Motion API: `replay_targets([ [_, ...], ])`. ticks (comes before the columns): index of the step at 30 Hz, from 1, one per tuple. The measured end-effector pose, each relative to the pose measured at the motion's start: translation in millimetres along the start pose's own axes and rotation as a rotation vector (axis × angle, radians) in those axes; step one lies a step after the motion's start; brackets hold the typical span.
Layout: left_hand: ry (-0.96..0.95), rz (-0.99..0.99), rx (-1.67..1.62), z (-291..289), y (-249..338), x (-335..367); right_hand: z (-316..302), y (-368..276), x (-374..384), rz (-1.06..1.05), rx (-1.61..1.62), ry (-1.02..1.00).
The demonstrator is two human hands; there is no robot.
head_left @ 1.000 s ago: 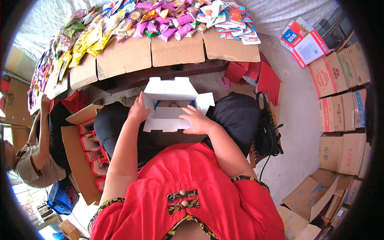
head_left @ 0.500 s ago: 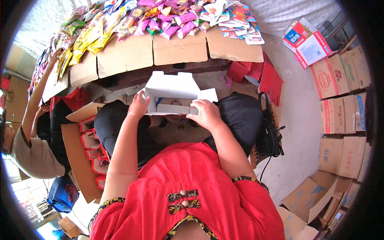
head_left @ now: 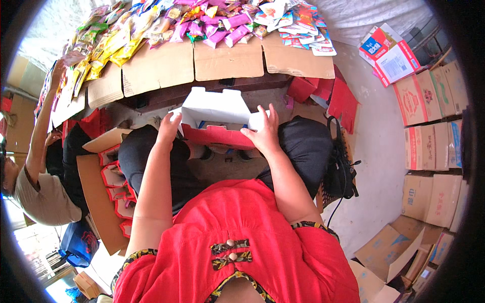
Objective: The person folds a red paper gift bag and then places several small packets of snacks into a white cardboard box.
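The box (head_left: 217, 136) lies crosswise between my left hand (head_left: 168, 129), curled holding one end, and right hand (head_left: 264, 132), spread against the other.

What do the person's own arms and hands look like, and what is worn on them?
The left hand and the right hand wear no gloves, and no watch or bracelet shows at the wrists. The forearms are uncovered. The short red sleeves end in a dark trim with a yellow pattern.
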State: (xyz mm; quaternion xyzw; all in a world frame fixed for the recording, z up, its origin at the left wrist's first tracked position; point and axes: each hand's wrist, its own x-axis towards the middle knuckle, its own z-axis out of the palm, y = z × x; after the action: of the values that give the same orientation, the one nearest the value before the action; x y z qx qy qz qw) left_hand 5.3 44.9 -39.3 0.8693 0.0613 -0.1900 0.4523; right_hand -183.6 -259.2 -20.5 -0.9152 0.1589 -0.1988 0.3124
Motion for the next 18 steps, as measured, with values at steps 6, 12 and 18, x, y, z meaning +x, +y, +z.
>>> replay_targets([
  [6, -0.029, 0.032, -0.042, -2, 27, -26, -1, 3, -2, 0.167, -0.005, -0.093],
  [12, -0.038, 0.05, -0.077, -2, -3, -8, -4, 5, -4, 0.178, 0.014, -0.177],
  [18, 0.186, 0.361, 0.298, 4, 12, -16, -29, -22, -2, 0.189, -0.126, -0.264],
])
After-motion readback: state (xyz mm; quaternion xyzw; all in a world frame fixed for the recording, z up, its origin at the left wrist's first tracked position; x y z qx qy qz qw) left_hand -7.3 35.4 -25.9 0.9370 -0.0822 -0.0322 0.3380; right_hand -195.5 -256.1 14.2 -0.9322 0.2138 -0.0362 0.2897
